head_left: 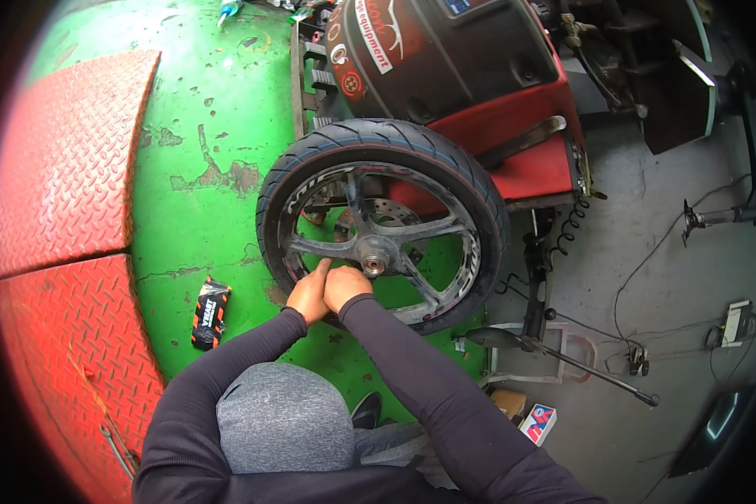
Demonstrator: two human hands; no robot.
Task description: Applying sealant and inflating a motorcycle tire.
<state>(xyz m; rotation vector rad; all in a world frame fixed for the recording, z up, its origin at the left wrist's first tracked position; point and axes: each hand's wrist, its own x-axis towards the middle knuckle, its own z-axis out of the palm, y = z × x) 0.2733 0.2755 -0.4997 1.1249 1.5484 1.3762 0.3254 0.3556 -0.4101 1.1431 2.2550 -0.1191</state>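
A motorcycle wheel (356, 249) with a black tyre (489, 197) and dark spokes is in front of me, beside a red and black machine. Its hub (378, 254) faces up toward me, and a drilled brake disc (384, 217) shows behind the spokes. My left hand (310, 294) and my right hand (345, 287) are pressed together just below and left of the hub. The left thumb points up toward the hub while its other fingers are hidden. My right hand is closed in a fist. Whatever they grip, perhaps a spoke, is covered.
The red and black machine (512, 109) stands beyond the wheel. Red tread-plate ramps (76, 168) lie at left on the green floor (185, 218). A black and orange packet (211, 313) lies nearby. At right are a metal lever (601, 370), cables and a small box (538, 424).
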